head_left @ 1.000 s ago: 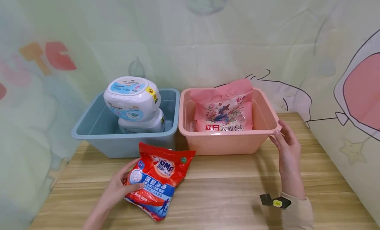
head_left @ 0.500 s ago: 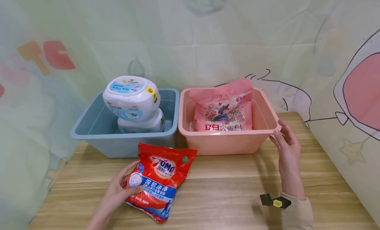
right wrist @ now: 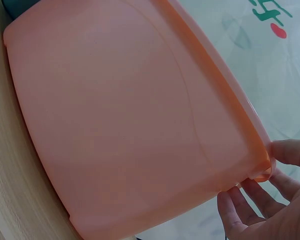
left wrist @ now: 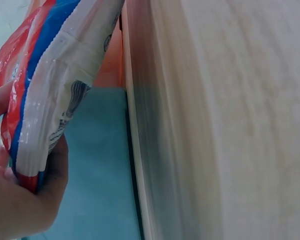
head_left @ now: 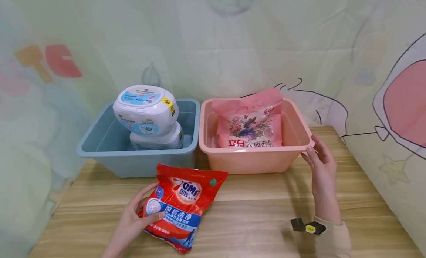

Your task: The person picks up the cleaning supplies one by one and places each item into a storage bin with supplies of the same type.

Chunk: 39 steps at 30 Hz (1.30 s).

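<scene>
My left hand [head_left: 134, 217] grips a red and blue OMO laundry powder bag [head_left: 181, 206] by its left side, thumb on the printed front. In the left wrist view the fingers curl under the bag's white back [left wrist: 70, 65], which is held up off the wooden table. At the front right corner of the pink bin [head_left: 249, 160], my right hand [head_left: 323, 169] pinches the rim between thumb and fingers. The right wrist view shows the thumb on top of that rim and the fingertips [right wrist: 227, 197] under it. A pink laundry powder bag [head_left: 249, 121] stands inside this bin.
A blue bin [head_left: 143, 163] stands left of the pink one, with two white tubs stacked in it; the upper tub [head_left: 146, 110] rises above the rim. Both bins sit on the wooden table [head_left: 239, 213], close to a printed cloth backdrop [head_left: 199, 47].
The left hand has carried the OMO bag slightly right and toward me. The right hand keeps its hold on the pink bin's rim, and the bins stay in place.
</scene>
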{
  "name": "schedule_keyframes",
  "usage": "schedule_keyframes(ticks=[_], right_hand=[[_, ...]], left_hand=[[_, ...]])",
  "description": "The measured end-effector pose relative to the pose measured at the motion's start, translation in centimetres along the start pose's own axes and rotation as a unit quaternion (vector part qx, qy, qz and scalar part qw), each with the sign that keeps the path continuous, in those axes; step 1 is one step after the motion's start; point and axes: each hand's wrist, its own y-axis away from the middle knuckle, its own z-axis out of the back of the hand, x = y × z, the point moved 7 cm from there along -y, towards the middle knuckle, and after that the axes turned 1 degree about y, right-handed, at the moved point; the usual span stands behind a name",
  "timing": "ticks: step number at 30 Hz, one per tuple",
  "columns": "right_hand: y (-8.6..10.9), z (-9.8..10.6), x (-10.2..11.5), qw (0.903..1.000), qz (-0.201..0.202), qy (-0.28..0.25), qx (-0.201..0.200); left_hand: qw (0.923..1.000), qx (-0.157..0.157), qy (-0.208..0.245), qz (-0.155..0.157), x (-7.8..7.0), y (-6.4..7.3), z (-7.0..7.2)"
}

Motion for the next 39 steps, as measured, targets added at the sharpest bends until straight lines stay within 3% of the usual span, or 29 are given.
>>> schedule_keyframes(ticks=[5,13,19,32,39], right_hand=[[0.1,-0.1,0.0,0.9999,0.005,0.01,0.005],[0.1,-0.1,-0.3,0.9998,0.009,0.012,0.012],[0.1,0.0,-0.3,0.9998,0.016,0.011,0.01],[-0.1,0.1,-0.1,0.9999,0.011,0.013,0.003],[-0.1,0.1,-0.2,0.9999,0.012,0.006,0.002]], left_hand=[[0.9998,-0.002,0.019,-0.004,-0.2,0.1,-0.1],[0.9991,-0.002,0.022,-0.037,-1.1,1.2,-0.3],[0.9982,-0.001,0.044,-0.041,-2.0,1.8,-0.8],[0.9981,-0.008,0.048,-0.037,-5.4,2.8,-2.2],[0.9957,-0.01,0.058,-0.071,-7.7,2.8,-2.9]])
